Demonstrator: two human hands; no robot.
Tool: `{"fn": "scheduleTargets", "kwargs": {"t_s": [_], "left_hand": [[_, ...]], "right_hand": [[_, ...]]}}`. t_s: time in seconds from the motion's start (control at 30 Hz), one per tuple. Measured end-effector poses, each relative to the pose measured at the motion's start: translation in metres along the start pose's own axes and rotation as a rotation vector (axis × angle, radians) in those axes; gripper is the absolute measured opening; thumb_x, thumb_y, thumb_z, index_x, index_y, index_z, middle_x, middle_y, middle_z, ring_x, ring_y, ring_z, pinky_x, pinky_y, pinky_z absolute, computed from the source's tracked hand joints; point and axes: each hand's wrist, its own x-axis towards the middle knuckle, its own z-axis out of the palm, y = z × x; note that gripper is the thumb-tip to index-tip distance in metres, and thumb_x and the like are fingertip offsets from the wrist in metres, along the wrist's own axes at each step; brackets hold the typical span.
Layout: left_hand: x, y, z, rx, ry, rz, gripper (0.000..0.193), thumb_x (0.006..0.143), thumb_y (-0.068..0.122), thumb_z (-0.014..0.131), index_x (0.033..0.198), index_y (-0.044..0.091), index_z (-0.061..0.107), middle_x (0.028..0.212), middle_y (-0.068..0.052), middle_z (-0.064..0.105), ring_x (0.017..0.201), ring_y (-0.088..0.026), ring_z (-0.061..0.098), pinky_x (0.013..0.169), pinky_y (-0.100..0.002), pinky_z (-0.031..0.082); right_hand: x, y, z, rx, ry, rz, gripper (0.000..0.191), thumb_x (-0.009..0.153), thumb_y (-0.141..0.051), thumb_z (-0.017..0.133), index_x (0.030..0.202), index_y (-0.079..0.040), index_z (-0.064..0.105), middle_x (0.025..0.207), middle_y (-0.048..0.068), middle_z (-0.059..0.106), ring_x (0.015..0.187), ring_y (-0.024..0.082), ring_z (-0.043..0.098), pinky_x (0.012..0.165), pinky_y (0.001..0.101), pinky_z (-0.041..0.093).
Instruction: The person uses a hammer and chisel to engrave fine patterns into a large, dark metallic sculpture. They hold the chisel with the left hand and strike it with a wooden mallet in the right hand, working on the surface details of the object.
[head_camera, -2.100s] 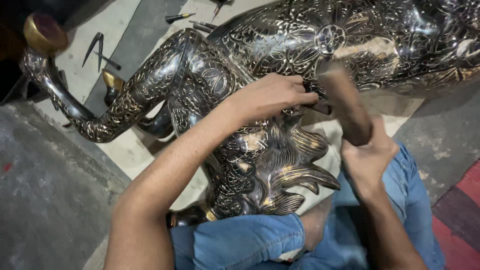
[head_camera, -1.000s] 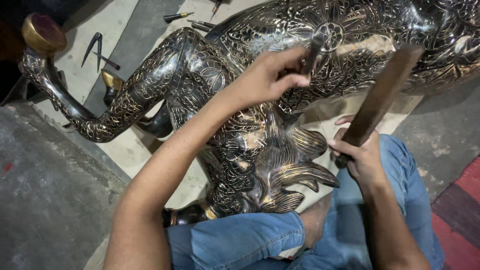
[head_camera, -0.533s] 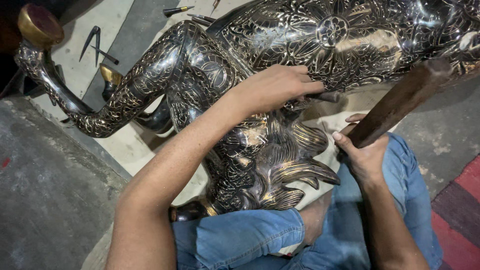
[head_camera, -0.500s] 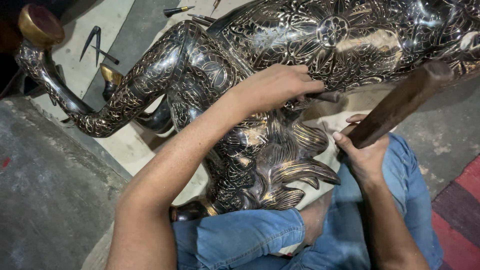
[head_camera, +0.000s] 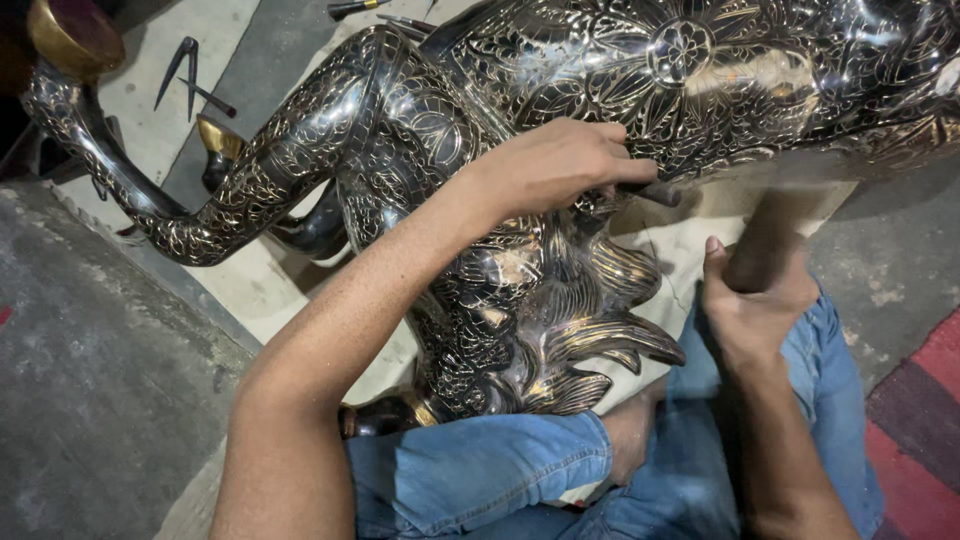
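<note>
Chisel (head_camera: 655, 192) pinched in left hand (head_camera: 555, 165) against heavy, rigid engraved statue (head_camera: 560, 90); right hand (head_camera: 750, 305) grips wooden mallet (head_camera: 775, 225) handle.

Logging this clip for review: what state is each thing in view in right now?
Engraved metal animal statue: lying on its side, resting against the person's lap.
Chisel: tip against the statue.
Left hand: grip closed on the chisel.
Wooden mallet: raised, motion-blurred.
Right hand: grip closed on the mallet handle.
Compass-like tool: lying unused.
</note>
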Motion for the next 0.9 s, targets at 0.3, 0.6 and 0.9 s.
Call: {"fn": "scheduleTargets", "kwargs": {"t_s": [0.3, 0.6, 0.9], "left_hand": [[-0.001, 0.004, -0.011, -0.011, -0.045, -0.018, 0.042, 0.088, -0.005, 0.064, 0.128, 0.010, 0.065, 0.094, -0.005, 0.075, 0.096, -0.023, 0.067, 0.074, -0.040, 0.059], [-0.001, 0.001, -0.006, -0.046, 0.106, 0.090, 0.041, 0.089, -0.007, 0.062, 0.127, 0.010, 0.063, 0.100, -0.006, 0.076, 0.099, -0.023, 0.069, 0.075, -0.036, 0.061], [-0.001, 0.001, -0.003, 0.022, -0.043, -0.007, 0.045, 0.087, -0.011, 0.062, 0.127, 0.008, 0.066, 0.088, -0.007, 0.075, 0.094, -0.021, 0.069, 0.070, -0.036, 0.062]], "right_hand": [[0.001, 0.002, 0.005, 0.004, -0.050, 0.042, 0.041, 0.091, -0.005, 0.078, 0.128, -0.002, 0.062, 0.095, 0.020, 0.071, 0.086, 0.031, 0.073, 0.084, 0.0397, 0.057], [0.000, 0.002, 0.004, 0.116, -0.038, 0.054, 0.041, 0.093, -0.004, 0.078, 0.131, -0.002, 0.061, 0.107, 0.021, 0.074, 0.101, 0.029, 0.077, 0.095, 0.0388, 0.058], [0.009, -0.015, -0.006, 0.061, -0.078, 0.107, 0.041, 0.094, -0.008, 0.075, 0.132, -0.003, 0.062, 0.105, 0.021, 0.074, 0.101, 0.029, 0.077, 0.091, 0.0384, 0.058]]}}
